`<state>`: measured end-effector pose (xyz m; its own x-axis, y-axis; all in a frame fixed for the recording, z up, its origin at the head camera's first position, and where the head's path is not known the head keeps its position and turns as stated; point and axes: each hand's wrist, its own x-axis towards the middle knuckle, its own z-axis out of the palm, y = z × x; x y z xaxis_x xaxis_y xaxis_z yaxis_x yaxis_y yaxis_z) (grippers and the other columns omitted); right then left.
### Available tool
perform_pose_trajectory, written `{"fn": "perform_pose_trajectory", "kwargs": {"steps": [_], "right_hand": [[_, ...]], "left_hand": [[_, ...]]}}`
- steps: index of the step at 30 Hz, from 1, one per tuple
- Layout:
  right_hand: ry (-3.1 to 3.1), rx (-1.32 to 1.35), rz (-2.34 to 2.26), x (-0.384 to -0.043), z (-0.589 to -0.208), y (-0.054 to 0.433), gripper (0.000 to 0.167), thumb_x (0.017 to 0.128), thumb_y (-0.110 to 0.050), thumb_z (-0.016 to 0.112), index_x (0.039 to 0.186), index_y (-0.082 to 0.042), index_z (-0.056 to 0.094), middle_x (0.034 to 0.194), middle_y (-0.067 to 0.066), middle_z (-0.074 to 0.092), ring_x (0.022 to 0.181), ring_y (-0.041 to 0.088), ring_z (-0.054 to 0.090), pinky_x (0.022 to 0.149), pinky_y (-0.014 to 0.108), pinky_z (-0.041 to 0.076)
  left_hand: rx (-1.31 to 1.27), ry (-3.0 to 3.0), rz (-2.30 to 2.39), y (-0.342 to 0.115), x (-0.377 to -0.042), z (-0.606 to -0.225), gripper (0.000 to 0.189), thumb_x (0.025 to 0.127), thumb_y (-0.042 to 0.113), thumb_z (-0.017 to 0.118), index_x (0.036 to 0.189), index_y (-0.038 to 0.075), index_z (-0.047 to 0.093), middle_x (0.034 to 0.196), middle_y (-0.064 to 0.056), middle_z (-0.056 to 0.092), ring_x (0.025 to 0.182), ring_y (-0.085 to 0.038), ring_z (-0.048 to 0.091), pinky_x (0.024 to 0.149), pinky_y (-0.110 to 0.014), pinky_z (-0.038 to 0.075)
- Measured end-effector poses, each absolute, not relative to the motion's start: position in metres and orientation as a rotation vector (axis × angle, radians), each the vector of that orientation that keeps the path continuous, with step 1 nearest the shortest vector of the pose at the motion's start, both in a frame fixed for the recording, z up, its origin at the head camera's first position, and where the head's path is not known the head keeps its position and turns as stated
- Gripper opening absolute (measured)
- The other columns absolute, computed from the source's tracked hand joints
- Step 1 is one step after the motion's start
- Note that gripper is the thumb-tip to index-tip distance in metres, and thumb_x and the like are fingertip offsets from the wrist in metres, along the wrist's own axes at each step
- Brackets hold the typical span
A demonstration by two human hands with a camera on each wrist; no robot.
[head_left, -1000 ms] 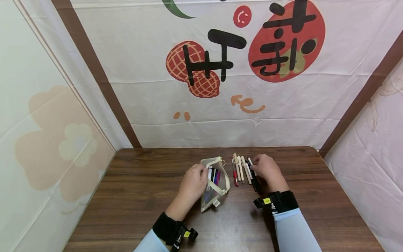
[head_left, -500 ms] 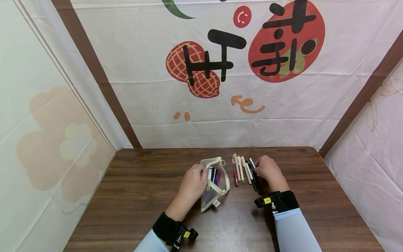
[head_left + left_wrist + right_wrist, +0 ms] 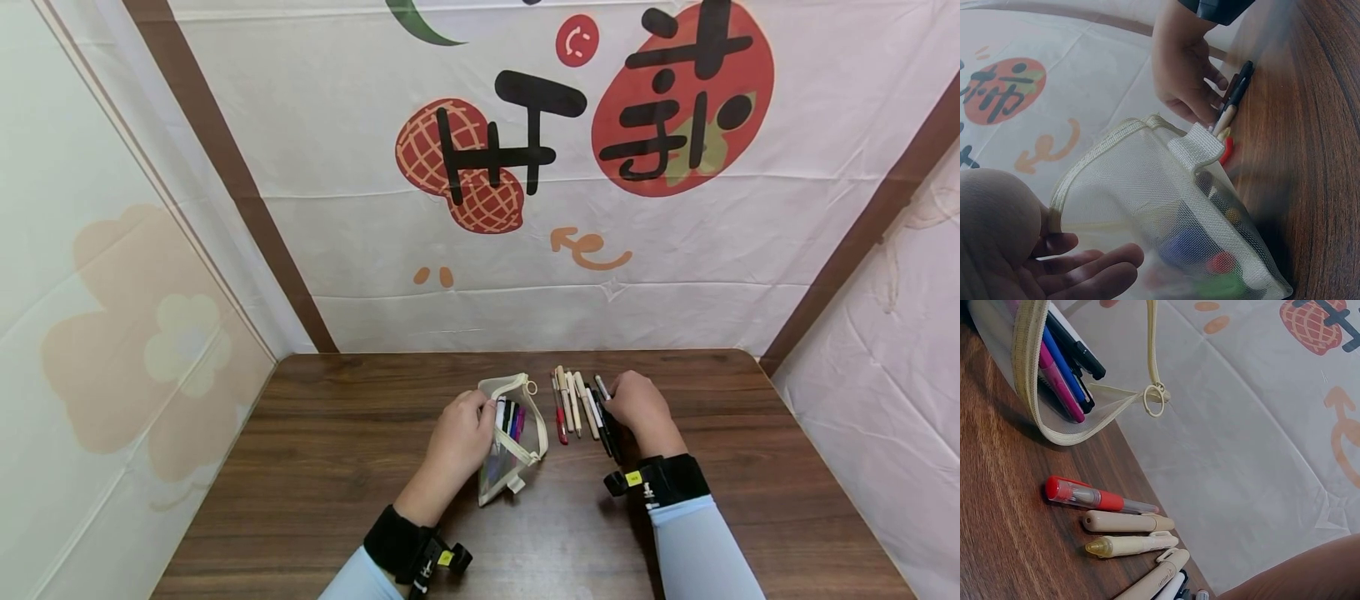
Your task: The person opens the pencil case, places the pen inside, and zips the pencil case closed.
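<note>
My left hand (image 3: 465,425) grips the left edge of a cream mesh pencil pouch (image 3: 491,483), whose zipped mouth gapes. In the right wrist view, a magenta pen (image 3: 1060,387), a blue pen (image 3: 1063,356) and black pens (image 3: 1082,353) lean inside. To the pouch's right, a row of pens lies on the table: a red gel pen (image 3: 1107,500), a beige pen (image 3: 1129,522), a cream pen with a gold tip (image 3: 1135,544) and several others. At the row's right end, my right hand (image 3: 637,404) pinches a dark pen (image 3: 603,387) with a grey end; the fingers partly hide it.
The brown wooden table (image 3: 337,467) meets a printed white cloth (image 3: 360,250) at its back edge. A zip pull ring (image 3: 1154,401) hangs at the pouch's corner. Each wrist wears a black strap (image 3: 401,542) with a small camera.
My right hand has shifted slightly to the right, and the pen end at its fingertips has moved right and now looks grey instead of white. The left hand and pouch stay put.
</note>
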<state>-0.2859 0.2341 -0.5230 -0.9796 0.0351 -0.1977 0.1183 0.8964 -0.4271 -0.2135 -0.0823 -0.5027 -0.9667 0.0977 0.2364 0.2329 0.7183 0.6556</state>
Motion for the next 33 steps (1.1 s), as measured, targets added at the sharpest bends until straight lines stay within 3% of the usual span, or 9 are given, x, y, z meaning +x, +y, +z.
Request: {"fn": "perform_pose_trajectory", "kwargs": {"steps": [7,10,14,16,18,20,23,29,33], "right_hand": [[2.862,0.139,-0.686,-0.286,-0.523,0.234,0.025,0.099,-0.012,0.071,0.074,-0.01,0.068,0.074,0.004,0.063,0.066,0.022,0.059,0.059,0.034,0.046],[2.863,0.135,-0.708,-0.286,-0.522,0.235,0.037,0.098,-0.012,0.07,0.064,-0.015,0.054,0.062,-0.003,0.046,0.057,0.017,0.046,0.054,0.03,0.036],[2.867,0.113,-0.764,-0.286,-0.521,0.237,0.047,0.098,-0.014,0.069,0.061,-0.02,0.04,0.059,-0.007,0.029,0.054,0.013,0.03,0.054,0.029,0.027],[2.866,0.108,-0.783,-0.287,-0.52,0.239,0.043,0.1,-0.015,0.069,0.064,-0.018,0.045,0.061,-0.005,0.033,0.056,0.015,0.033,0.056,0.031,0.03],[2.879,0.103,-0.801,-0.288,-0.519,0.24,0.031,0.1,-0.017,0.07,0.072,-0.011,0.06,0.068,0.0,0.052,0.063,0.018,0.048,0.061,0.036,0.043],[2.888,0.109,-0.833,-0.288,-0.518,0.241,0.019,0.101,-0.018,0.071,0.09,-0.002,0.074,0.086,0.011,0.071,0.078,0.025,0.063,0.073,0.044,0.056],[2.872,0.102,-0.956,-0.287,-0.515,0.241,0.028,0.103,-0.018,0.071,0.119,0.004,0.079,0.115,0.022,0.08,0.098,0.032,0.074,0.091,0.053,0.062],[2.752,0.087,-1.263,-0.287,-0.509,0.236,0.028,0.108,-0.017,0.073,0.124,0.005,0.076,0.109,0.019,0.079,0.084,0.022,0.076,0.076,0.036,0.061],[2.702,0.07,-1.398,-0.288,-0.506,0.232,0.027,0.109,-0.016,0.074,0.125,0.005,0.076,0.112,0.019,0.08,0.087,0.021,0.078,0.075,0.032,0.064]], "left_hand": [[-0.264,-2.738,-1.085,-0.082,-0.214,-0.504,0.025,0.115,0.019,0.061,0.096,0.006,0.073,0.099,-0.011,0.071,0.084,-0.023,0.063,0.079,-0.045,0.058],[-0.265,-2.736,-1.089,-0.083,-0.214,-0.504,0.025,0.115,0.019,0.061,0.096,0.006,0.073,0.1,-0.012,0.072,0.085,-0.023,0.064,0.08,-0.046,0.058],[-0.267,-2.736,-1.091,-0.083,-0.214,-0.505,0.025,0.115,0.019,0.061,0.098,0.006,0.073,0.103,-0.013,0.074,0.087,-0.024,0.066,0.081,-0.047,0.059],[-0.266,-2.734,-1.089,-0.083,-0.214,-0.505,0.025,0.115,0.019,0.061,0.098,0.006,0.074,0.104,-0.013,0.074,0.088,-0.025,0.067,0.082,-0.048,0.06],[-0.265,-2.733,-1.089,-0.083,-0.214,-0.505,0.025,0.115,0.019,0.061,0.098,0.006,0.074,0.104,-0.013,0.074,0.089,-0.025,0.067,0.083,-0.048,0.06],[-0.265,-2.731,-1.087,-0.083,-0.214,-0.505,0.025,0.114,0.019,0.061,0.098,0.006,0.074,0.104,-0.013,0.074,0.089,-0.026,0.068,0.083,-0.049,0.06],[-0.267,-2.731,-1.085,-0.083,-0.214,-0.506,0.025,0.114,0.019,0.061,0.098,0.006,0.074,0.104,-0.013,0.075,0.089,-0.025,0.068,0.083,-0.049,0.06],[-0.267,-2.735,-1.084,-0.083,-0.215,-0.506,0.025,0.115,0.019,0.061,0.098,0.006,0.074,0.104,-0.013,0.074,0.088,-0.025,0.067,0.082,-0.048,0.06],[-0.27,-2.732,-1.084,-0.083,-0.215,-0.506,0.025,0.115,0.019,0.061,0.098,0.006,0.074,0.105,-0.013,0.075,0.09,-0.026,0.068,0.084,-0.049,0.06]]}}
